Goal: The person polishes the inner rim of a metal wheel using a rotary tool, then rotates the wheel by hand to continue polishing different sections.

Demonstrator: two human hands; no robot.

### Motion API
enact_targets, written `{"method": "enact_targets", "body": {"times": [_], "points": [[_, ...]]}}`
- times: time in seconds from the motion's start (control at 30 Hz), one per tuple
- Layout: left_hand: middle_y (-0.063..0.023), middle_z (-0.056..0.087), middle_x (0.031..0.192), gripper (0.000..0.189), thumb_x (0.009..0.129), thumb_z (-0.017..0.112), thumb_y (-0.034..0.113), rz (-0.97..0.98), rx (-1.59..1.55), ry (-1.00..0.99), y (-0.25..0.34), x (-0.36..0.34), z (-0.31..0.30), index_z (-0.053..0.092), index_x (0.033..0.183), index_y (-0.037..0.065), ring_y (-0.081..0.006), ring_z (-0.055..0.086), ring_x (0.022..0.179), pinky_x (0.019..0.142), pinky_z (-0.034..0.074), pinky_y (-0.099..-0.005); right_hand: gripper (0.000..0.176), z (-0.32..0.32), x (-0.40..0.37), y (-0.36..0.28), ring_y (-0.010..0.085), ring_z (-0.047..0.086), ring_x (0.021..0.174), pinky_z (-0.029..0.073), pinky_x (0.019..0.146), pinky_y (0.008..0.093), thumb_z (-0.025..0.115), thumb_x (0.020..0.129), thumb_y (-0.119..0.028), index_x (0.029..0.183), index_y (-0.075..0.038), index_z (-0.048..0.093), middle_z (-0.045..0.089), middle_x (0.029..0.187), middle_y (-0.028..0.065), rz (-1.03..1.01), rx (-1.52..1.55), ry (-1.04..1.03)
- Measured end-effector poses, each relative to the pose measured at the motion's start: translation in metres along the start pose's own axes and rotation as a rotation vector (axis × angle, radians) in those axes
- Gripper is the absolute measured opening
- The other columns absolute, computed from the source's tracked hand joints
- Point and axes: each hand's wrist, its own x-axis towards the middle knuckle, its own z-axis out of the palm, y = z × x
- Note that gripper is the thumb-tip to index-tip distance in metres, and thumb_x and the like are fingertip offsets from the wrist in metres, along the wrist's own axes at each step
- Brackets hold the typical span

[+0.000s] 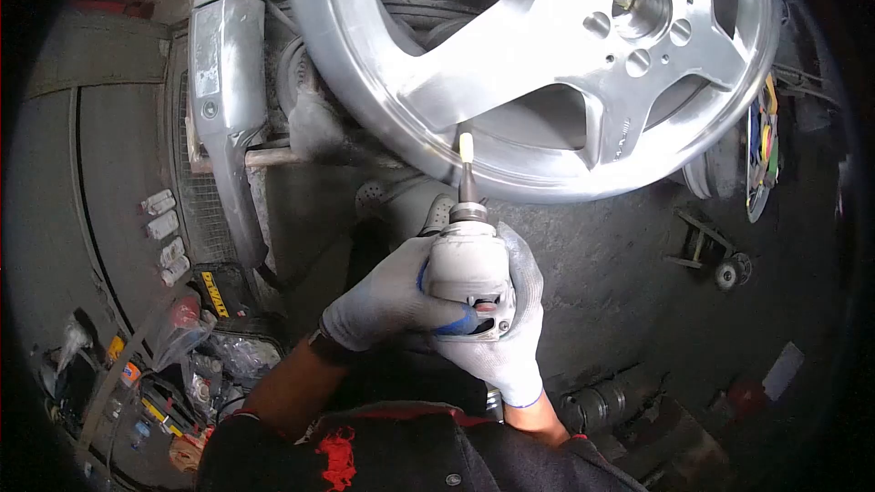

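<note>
A bare silver alloy wheel fills the upper middle of the head view. Both my gloved hands grip a grey die grinder below it. My left hand wraps the tool body from the left. My right hand cups it from the right and underneath. The grinder's small pale tip touches the inner edge of the wheel's rim, near the base of a spoke.
A dusty grey angle grinder hangs at upper left beside a metal mesh panel. A yellow-and-black tool case and cluttered small items lie at lower left. Coloured tools sit at right; a small wheeled part lies on the dark floor.
</note>
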Motion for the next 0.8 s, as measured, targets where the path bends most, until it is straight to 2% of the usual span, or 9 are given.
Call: {"method": "enact_targets", "body": {"times": [0.07,0.17,0.23,0.3,0.33,0.47,0.6,0.77,0.8], "points": [[-0.001,0.071,0.109,0.044,0.079,0.085,0.017,0.12,0.171,0.031,0.002,0.0,0.003,0.068,0.118,0.003,-0.0079,0.064,0.101,0.096,0.051,-0.0281,0.113,-0.001,-0.001,0.006,0.0276,0.061,0.126,0.048,0.11,0.0412,0.097,0.058,-0.017,0.15,0.0,0.034,0.06,0.136,0.0179,0.0,-0.018,0.008],[-0.0029,0.071,0.113,0.05,0.078,0.085,0.018,0.032,0.377,0.0,-0.01,0.012,-0.001,0.066,0.122,0.002,-0.009,0.065,0.104,0.097,0.051,-0.0289,0.111,-0.011,0.005,0.001,0.0273,0.061,0.125,0.048,0.11,0.0415,0.097,0.058,-0.017,0.149,0.0,0.036,0.06,0.136,0.0175,-0.058,-0.125,0.018],[-0.0025,0.07,0.114,0.049,0.078,0.084,0.014,0.019,0.264,-0.018,-0.037,0.025,-0.009,0.065,0.122,0.002,-0.009,0.063,0.102,0.095,0.051,-0.0297,0.109,-0.015,0.002,0.002,0.027,0.061,0.125,0.048,0.109,0.0415,0.096,0.058,-0.018,0.148,0.0,0.037,0.06,0.136,0.0173,-0.114,-0.212,0.03],[-0.0021,0.068,0.115,0.049,0.078,0.083,0.01,0.01,0.152,-0.034,-0.045,0.032,-0.007,0.064,0.122,0.002,-0.009,0.062,0.1,0.093,0.052,-0.0304,0.097,-0.013,-0.005,0.012,0.0372,0.071,0.113,0.059,0.094,0.0436,0.095,0.063,-0.022,0.144,-0.003,0.047,0.065,0.131,0.0226,0.04,0.013,0.167],[-0.0024,0.068,0.115,0.049,0.079,0.082,0.01,0.03,0.105,-0.042,-0.044,0.033,-0.002,0.063,0.124,0.002,-0.0091,0.062,0.101,0.093,0.052,-0.0302,0.096,-0.024,0.01,-0.009,0.0342,0.072,0.112,0.06,0.093,0.0417,0.094,0.062,-0.02,0.144,-0.003,0.047,0.067,0.129,0.0213,-0.074,-0.371,0.069],[-0.0032,0.066,0.115,0.049,0.081,0.082,0.009,0.009,-0.057,0.019,-0.028,0.017,0.002,0.062,0.125,0.002,-0.0096,0.061,0.104,0.093,0.052,-0.0295,0.098,-0.017,0.013,-0.016,0.0324,0.073,0.11,0.06,0.092,0.04,0.095,0.061,-0.021,0.145,-0.003,0.046,0.068,0.127,0.0212,-0.061,-0.285,0.094],[-0.0037,0.066,0.114,0.053,0.081,0.081,0.007,0.067,-0.057,0.059,-0.023,0.011,0.002,0.058,0.129,0.002,-0.0114,0.062,0.107,0.094,0.053,-0.0306,0.099,-0.013,0.018,-0.016,0.0322,0.073,0.11,0.06,0.092,0.0398,0.095,0.061,-0.021,0.146,-0.003,0.046,0.069,0.125,0.021,-0.098,-0.114,0.071],[-0.004,0.063,0.12,0.065,0.082,0.079,0.004,0.105,0.177,0.049,-0.027,0.025,0.002,0.049,0.14,0.002,-0.0125,0.062,0.11,0.099,0.052,-0.0325,0.098,-0.021,0.02,-0.029,0.0305,0.072,0.112,0.059,0.094,0.0393,0.094,0.061,-0.02,0.145,-0.003,0.047,0.069,0.126,0.02,-0.063,-0.266,0.05],[-0.004,0.063,0.12,0.065,0.082,0.079,0.004,0.105,0.172,0.048,-0.022,0.022,0.005,0.049,0.14,0.002,-0.0125,0.062,0.11,0.099,0.052,-0.0325,0.098,-0.019,0.021,-0.032,0.0298,0.068,0.117,0.055,0.099,0.0401,0.094,0.06,-0.019,0.144,-0.002,0.047,0.066,0.129,0.0187,0.008,-0.211,0.021]]}}
